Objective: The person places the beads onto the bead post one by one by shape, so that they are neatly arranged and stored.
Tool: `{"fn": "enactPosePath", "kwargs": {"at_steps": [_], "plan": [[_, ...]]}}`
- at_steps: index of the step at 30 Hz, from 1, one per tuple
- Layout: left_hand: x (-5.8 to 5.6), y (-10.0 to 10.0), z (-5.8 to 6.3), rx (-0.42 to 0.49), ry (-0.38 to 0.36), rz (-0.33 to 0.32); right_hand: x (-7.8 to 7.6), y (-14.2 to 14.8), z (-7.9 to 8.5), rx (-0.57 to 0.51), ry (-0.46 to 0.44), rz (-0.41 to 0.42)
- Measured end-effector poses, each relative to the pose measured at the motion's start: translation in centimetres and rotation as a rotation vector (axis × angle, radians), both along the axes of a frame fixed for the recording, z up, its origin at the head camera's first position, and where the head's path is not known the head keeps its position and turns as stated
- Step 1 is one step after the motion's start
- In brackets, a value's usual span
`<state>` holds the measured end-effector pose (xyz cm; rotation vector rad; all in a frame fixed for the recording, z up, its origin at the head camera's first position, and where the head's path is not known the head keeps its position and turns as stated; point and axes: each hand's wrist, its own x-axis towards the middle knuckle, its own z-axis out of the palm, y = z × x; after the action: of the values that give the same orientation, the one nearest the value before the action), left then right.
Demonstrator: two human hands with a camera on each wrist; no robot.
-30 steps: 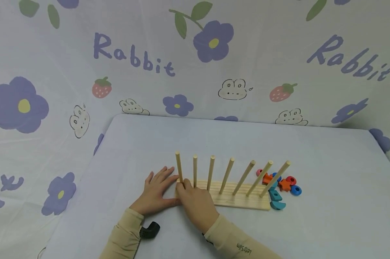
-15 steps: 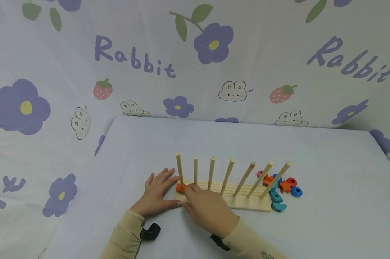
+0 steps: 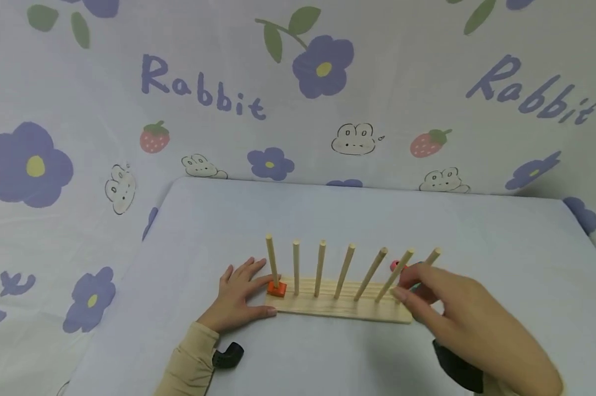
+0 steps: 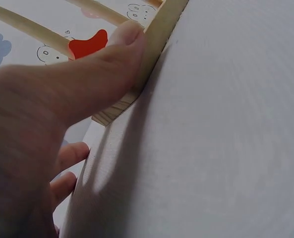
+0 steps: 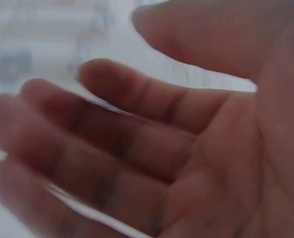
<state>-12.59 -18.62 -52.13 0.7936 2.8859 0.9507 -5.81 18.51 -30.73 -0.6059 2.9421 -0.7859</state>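
A wooden pegboard (image 3: 323, 308) with a row of several upright pegs lies on the table. An orange-red block with a curved outline (image 3: 276, 289) sits low on the leftmost peg, and shows red in the left wrist view. My left hand (image 3: 236, 300) holds the board's left end, its thumb against the front edge and its index finger at the back; the other fingers lie spread on the table. My right hand (image 3: 456, 308) is over the board's right end, fingers loosely bent, with nothing between them in the blurred right wrist view.
A pink-red bead (image 3: 395, 266) shows beyond the right-hand pegs; my right hand hides most of the loose pieces there. Black wrist mounts (image 3: 227, 356) sit at both wrists. A printed cloth (image 3: 298, 121) hangs behind the white table (image 3: 238, 220).
My right hand has let go of the orange-red block on the leftmost peg and moved right, over the loose pieces. My left hand stays at the board's left end.
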Motion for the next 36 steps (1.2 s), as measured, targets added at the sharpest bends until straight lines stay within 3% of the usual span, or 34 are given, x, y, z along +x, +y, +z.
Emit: {"fn": "enactPosePath", "kwargs": {"at_steps": [4,7,13,16,21,36], "plan": [[0.1,0.2,0.0,-0.002,-0.013,0.003,-0.6,4.9,-0.2,0.104,-0.06,-0.201],[0.1,0.2,0.1,0.003,-0.005,0.006,-2.0,8.1,-1.3,0.13,-0.116,-0.28],[0.2,0.1,0.3,0.03,0.011,0.016,-6.7,10.7,-5.6,0.13,-0.312,-0.21],[0.2,0.3,0.2,0.033,0.0,0.016,-8.0,11.1,-7.8,0.158,-0.423,-0.189],[0.2,0.6,0.2,0.059,-0.003,0.02,-8.9,11.3,-9.9,0.166,-0.499,-0.171],[0.2,0.7,0.6,0.064,-0.023,0.032,-9.5,10.9,-11.8,0.144,-0.534,-0.151]]}}
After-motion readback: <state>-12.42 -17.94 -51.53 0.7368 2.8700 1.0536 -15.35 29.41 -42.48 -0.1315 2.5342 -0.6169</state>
